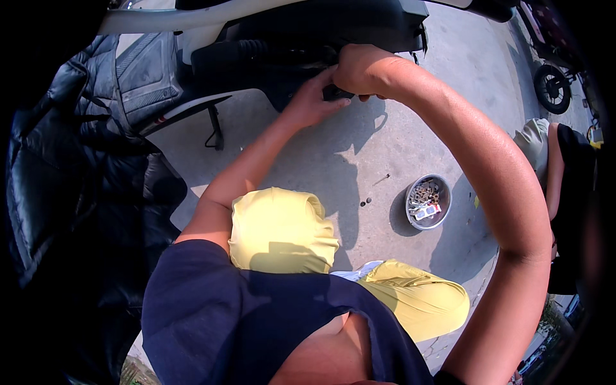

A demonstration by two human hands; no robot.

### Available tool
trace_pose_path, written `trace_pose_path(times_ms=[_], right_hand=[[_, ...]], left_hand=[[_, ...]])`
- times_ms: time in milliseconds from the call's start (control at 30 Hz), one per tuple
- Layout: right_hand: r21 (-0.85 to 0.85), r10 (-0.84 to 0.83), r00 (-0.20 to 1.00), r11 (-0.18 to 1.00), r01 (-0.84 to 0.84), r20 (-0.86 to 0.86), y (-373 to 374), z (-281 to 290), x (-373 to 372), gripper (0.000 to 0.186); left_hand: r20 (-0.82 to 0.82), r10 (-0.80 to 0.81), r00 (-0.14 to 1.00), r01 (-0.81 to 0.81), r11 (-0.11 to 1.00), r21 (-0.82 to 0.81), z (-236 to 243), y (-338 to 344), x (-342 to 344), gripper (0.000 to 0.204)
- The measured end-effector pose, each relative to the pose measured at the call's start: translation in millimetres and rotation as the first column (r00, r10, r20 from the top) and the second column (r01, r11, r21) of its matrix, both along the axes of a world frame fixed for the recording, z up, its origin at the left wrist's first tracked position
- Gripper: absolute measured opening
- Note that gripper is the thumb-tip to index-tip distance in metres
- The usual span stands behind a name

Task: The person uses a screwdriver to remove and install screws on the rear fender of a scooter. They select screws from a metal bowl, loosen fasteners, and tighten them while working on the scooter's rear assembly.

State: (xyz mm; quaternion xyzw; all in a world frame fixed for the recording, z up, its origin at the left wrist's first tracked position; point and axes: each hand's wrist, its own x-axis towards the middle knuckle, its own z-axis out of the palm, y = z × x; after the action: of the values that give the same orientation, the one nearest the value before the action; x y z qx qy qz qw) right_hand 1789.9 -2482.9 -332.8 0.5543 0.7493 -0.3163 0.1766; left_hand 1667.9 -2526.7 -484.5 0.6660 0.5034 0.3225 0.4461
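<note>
Black motorbike (321, 32), upper centre: left hand (312, 101) half-curled at a dark part (335, 94); right hand (359, 72) curled, both holds indeterminable.

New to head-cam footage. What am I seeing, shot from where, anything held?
No robot: one picture from the left of two fisheye cameras on a person's head, looking down, so edges bend. The bare left hand and right hand meet beside a two-wheeler. A dark part shows at their fingers, mostly hidden; I can't tell what it is or how it's gripped. On the grey ground: a metal bowl of small parts, two dark round pieces beside it.
</note>
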Motion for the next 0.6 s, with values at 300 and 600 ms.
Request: trace_pose_path(times_ms=[300, 600], right_hand=[[0.086, 0.102, 0.994, 0.991, -0.104, 0.028, 14.3, -0.5, 10.9, 0.023], [0.182, 0.206, 0.977, 0.960, -0.212, 0.051, 20.8, -18.6, 7.7, 0.023]], left_hand=[[0.038, -0.266, 0.963, 0.267, 0.964, -0.015, 1.8, 46.4, -12.3, 0.032], [-0.126, -0.262, 0.957, 0.277, 0.953, 0.122, 10.6, 47.1, -15.5, 0.039]])
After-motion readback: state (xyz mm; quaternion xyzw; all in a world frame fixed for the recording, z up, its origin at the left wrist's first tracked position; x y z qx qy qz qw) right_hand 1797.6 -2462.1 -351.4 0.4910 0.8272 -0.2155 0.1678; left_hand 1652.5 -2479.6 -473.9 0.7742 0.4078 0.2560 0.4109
